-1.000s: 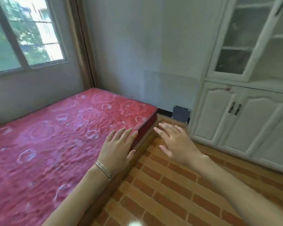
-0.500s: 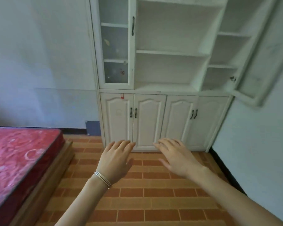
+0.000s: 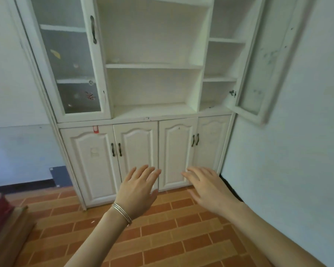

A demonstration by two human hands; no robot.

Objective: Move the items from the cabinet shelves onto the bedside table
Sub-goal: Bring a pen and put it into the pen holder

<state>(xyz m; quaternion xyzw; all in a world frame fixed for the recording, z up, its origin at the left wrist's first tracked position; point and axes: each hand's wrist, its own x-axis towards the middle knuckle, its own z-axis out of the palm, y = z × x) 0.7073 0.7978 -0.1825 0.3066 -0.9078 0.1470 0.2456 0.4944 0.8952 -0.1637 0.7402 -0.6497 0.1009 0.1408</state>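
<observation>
Left hand: my left hand (image 3: 137,191) is spread flat, fingers loose, gripping nothing; thin bangles (image 3: 122,212) on the wrist
Right hand: my right hand (image 3: 208,186) is splayed too, palm down, bare
Cabinet: white cabinet (image 3: 152,116) straight ahead; right glass door (image 3: 262,60) swung out; left glass door (image 3: 69,60) closed
Items: none I can make out on the middle shelves (image 3: 152,66)

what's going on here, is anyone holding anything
No. A person faces a white cabinet, both arms stretched forward. The left hand, a bangle on its wrist, and the right hand are open and empty, held in front of the closed lower doors. The upper right glass door hangs open; the middle shelves look almost bare. No bedside table is in view.
</observation>
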